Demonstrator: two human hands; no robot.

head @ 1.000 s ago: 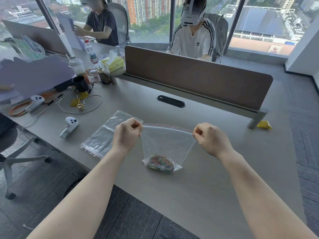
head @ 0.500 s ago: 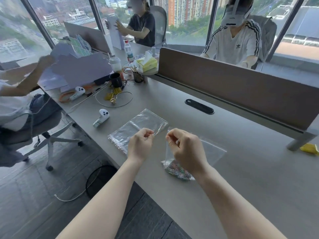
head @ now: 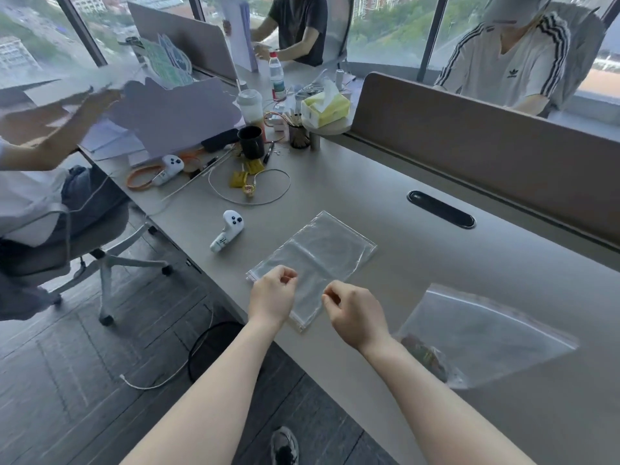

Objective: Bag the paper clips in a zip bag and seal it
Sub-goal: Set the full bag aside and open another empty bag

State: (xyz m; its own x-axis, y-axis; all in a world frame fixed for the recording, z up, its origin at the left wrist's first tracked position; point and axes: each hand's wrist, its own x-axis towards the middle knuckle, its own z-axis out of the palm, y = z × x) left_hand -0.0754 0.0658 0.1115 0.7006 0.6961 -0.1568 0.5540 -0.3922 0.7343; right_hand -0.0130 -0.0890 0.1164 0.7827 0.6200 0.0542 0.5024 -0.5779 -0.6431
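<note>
The clear zip bag (head: 486, 333) lies flat on the grey desk (head: 385, 182) at the right. The coloured paper clips (head: 427, 355) are bunched in its near left corner, partly hidden by my right forearm. Neither hand touches it. A stack of empty zip bags (head: 322, 253) lies left of it. My left hand (head: 271, 297) is over the stack's near left corner with its fingers curled in. My right hand (head: 355, 313) is at the stack's near right edge, fingers also curled, thumb against forefinger. I see nothing held in either hand.
A white controller (head: 228, 229) lies left of the stack, with a cable loop (head: 250, 186), a black mug (head: 251, 140) and clutter beyond it. A brown divider (head: 486, 152) bounds the desk's far side. One person sits at the left and two behind the divider. The desk edge runs under my forearms.
Both hands let go of the bag with the clips, which now lies to the right. They moved left over the stack of empty bags, and the view swung left.
</note>
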